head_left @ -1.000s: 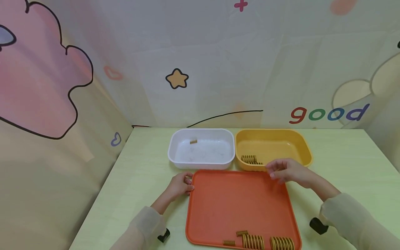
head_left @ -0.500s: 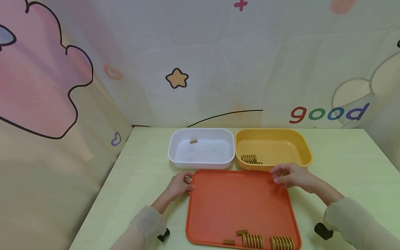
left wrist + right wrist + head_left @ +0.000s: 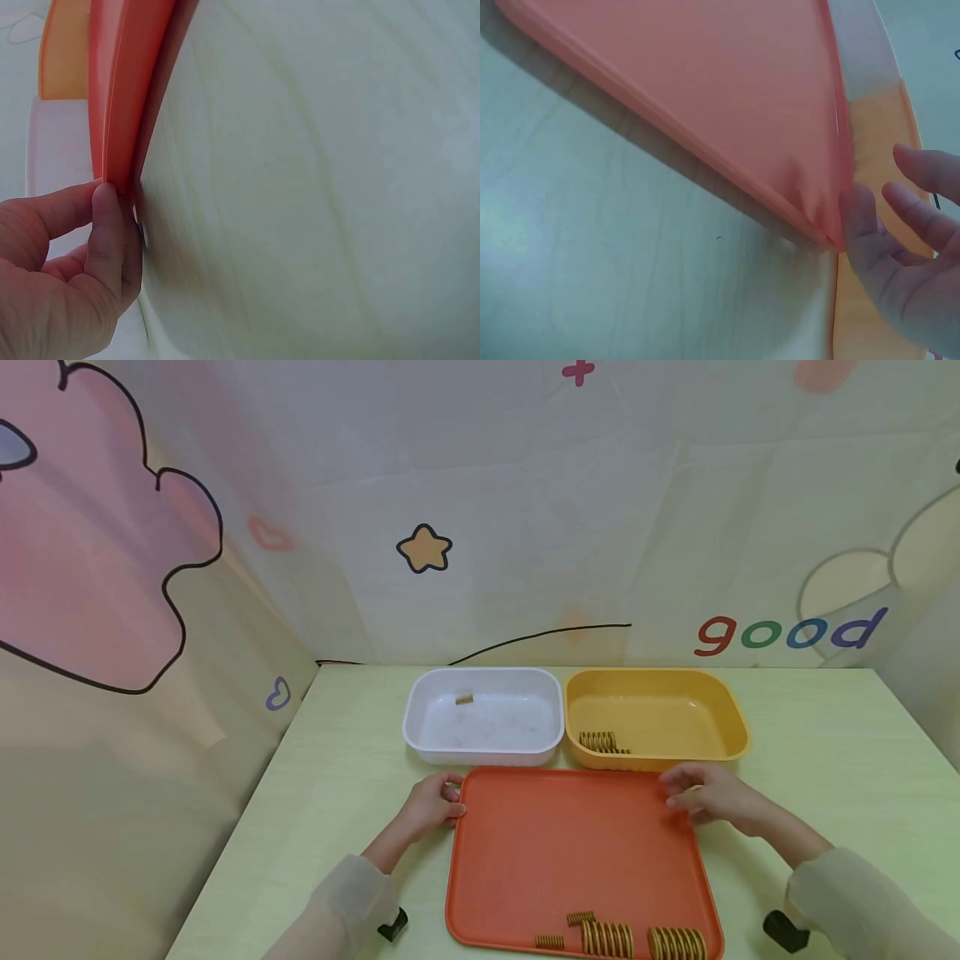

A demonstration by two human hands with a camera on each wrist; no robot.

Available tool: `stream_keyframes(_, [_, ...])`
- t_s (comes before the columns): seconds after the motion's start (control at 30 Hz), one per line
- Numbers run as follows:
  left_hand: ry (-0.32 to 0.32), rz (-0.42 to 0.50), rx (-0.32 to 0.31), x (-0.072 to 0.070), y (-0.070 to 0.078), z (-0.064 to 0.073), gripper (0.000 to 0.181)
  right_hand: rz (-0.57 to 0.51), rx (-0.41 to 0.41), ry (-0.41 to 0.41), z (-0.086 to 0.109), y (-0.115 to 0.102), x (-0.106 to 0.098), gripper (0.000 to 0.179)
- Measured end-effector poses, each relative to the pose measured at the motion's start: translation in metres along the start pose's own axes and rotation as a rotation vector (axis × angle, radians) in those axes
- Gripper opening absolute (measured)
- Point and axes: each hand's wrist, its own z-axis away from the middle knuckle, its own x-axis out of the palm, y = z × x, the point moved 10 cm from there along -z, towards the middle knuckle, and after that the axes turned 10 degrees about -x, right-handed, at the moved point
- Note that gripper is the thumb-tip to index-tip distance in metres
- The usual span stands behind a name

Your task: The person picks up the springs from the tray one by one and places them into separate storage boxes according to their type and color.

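An orange-red tray [image 3: 570,852] lies flat on the table in the head view. My left hand [image 3: 429,803] grips its far left corner; in the left wrist view, thumb and curled fingers of that hand [image 3: 71,262] close on the tray's corner [image 3: 124,97]. By the far right corner hovers my right hand [image 3: 712,795], fingers relaxed and apart, holding nothing. The right wrist view has this hand [image 3: 907,255] beside the tray corner [image 3: 780,135]; whether the thumb touches it I cannot tell. Along the near edge rest several brass coil springs, two large ones [image 3: 607,939] among them.
Behind the tray stand a white bin [image 3: 487,727] with one small spring [image 3: 464,699] and, to its right, a yellow bin [image 3: 667,718] with a large spring [image 3: 597,742] and a small one beside it. A printed cloth backdrop [image 3: 525,568] rises behind the table.
My right hand has moved right and toward me, from the yellow bin's near rim to the tray's far right corner. My left hand, the tray and the springs have stayed put.
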Motion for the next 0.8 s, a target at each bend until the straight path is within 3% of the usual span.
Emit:
stream_keyframes(0.57, [-0.007,-0.004,0.005,0.0,0.002,0.002,0.039,0.026,0.033,0.146,0.015,0.014,-0.008,0.051])
stream_keyframes(0.8, [-0.011,0.009,-0.001,0.0,0.002,0.002,0.039,0.04,0.061,0.157,0.018,0.021,-0.006,0.055])
